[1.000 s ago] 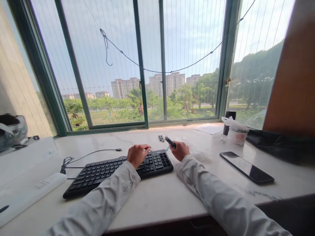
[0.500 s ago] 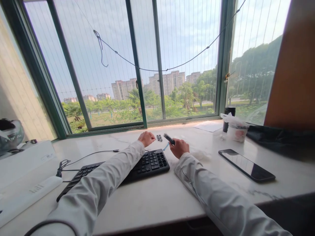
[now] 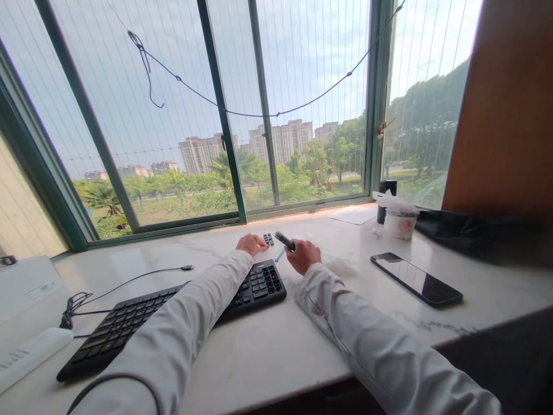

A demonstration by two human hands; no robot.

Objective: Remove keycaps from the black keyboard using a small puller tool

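A black keyboard lies slanted across the white table under my left forearm. At its right end, some number-pad positions look bare of keycaps. Just beyond it, several loose dark keycaps sit in a small group. My left hand rests beside them, fingers bent down and together; whatever the fingertips hold is hidden. My right hand is closed around a slim black brush-like tool, its greyish end pointing up and left toward the keycaps. On the table between the hands lies a thin blue strip.
A phone lies at right. Behind it stand a bagged tub, a black cylinder and a dark bag. A cable and white boxes are at left. The window frame borders the table's back.
The view has turned right, so the scene has shifted left and more of the keyboard shows. My left hand is closer to the loose keycaps. My right hand keeps hold of the black tool.
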